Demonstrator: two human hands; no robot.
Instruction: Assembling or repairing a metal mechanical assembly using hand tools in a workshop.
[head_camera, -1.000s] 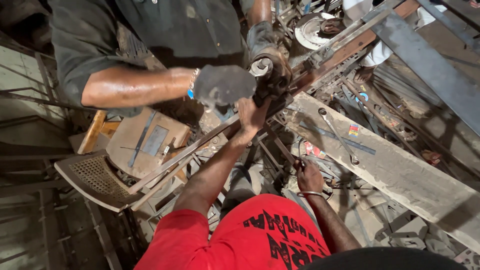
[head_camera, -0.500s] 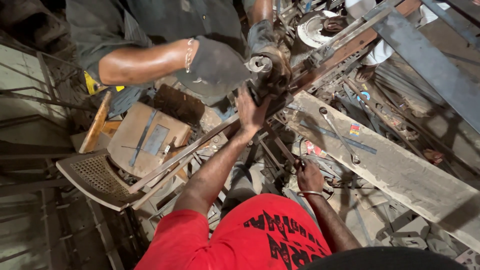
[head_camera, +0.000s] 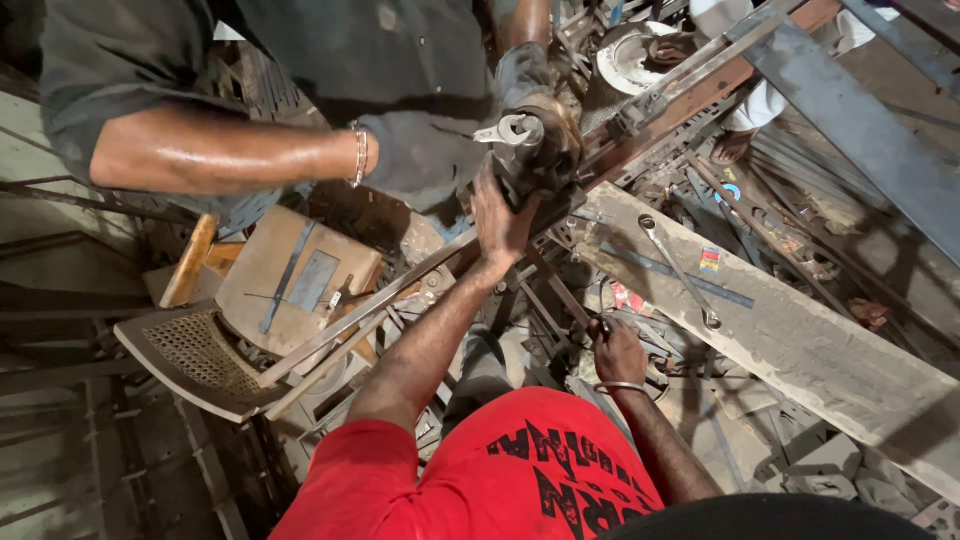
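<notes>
Since a second ago the co-worker's gloved hand (head_camera: 420, 160) has swung from the left onto the dark metal part (head_camera: 545, 165), and a ring spanner (head_camera: 510, 130) now shows on top of that part; the person's own hands have kept their places. The left hand (head_camera: 500, 215) reaches up with fingers spread and bent, pressed against the underside of the metal part, gripping it loosely rather than in a fist. The right hand (head_camera: 618, 350) is clenched around a thin dark rod (head_camera: 565, 295) low down, just off the near edge of the plank (head_camera: 800, 340). The metal part sits at the plank's far-left end, where a long steel bar (head_camera: 370, 305) runs off to the left. Two spanners are visible: one on the part, one long spanner (head_camera: 678, 270) lying on the plank. Each wrist wears one bangle.
</notes>
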